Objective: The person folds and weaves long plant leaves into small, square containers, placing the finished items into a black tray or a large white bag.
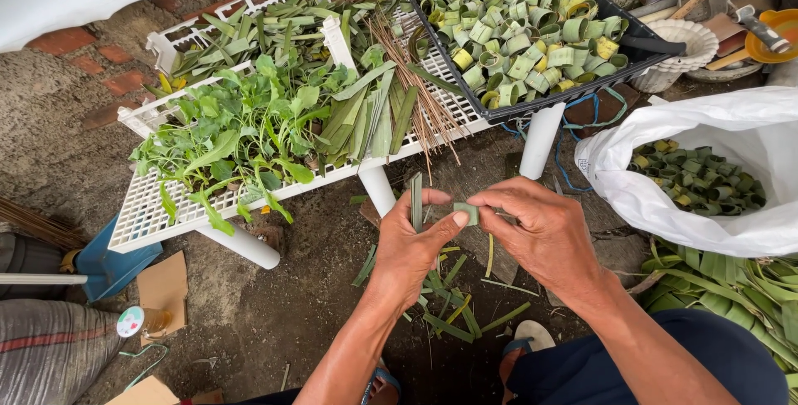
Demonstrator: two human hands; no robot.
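My left hand (413,243) and my right hand (544,230) meet in the middle of the head view, both pinching a green leaf strip (466,212) that is being folded into a small ring. A longer piece of the strip (416,199) sticks up past my left fingers. Behind them a black crate (573,93) holds many rolled leaf rings (515,22). A white plastic bag (665,197) at the right holds more rings (698,179).
A white slatted rack (150,214) on white legs carries leafy greens (241,139), flat leaf strips (366,118) and thin brown sticks (416,93). Leaf trimmings (453,309) litter the dirt floor. Long green leaves (731,284) lie at the right. A grey sack (50,347) is at the left.
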